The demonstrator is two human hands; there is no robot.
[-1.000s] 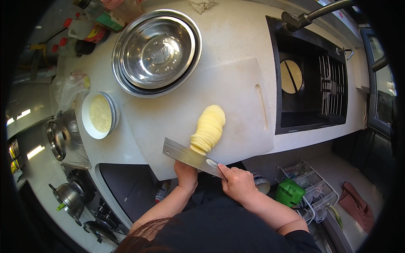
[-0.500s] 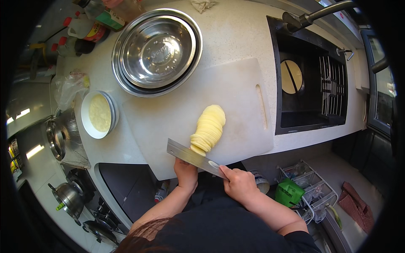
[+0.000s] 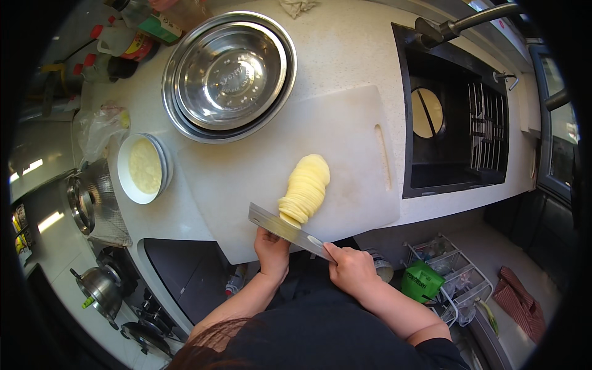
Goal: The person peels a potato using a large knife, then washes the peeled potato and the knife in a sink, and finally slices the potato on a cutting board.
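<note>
A row of thin, pale yellow potato slices lies overlapping on the white cutting board. My right hand is closed round the handle of a broad kitchen knife. Its blade slants across the near end of the slices, with the far corner pointing left. Just on the near side of the blade, my left hand has its fingers curled against the near end of the potato. The blade hides part of those fingers and whatever piece lies between them.
Nested steel bowls stand beyond the board. Left of it is a stack of white bowls, the top one holding pale contents. A black sink with a rack lies right. Bottles crowd the far left; a wire basket sits below the counter.
The knife blade has shifted slightly to the right and its tilt differs a little. My hands stay in nearly the same place, and the slices look unmoved.
</note>
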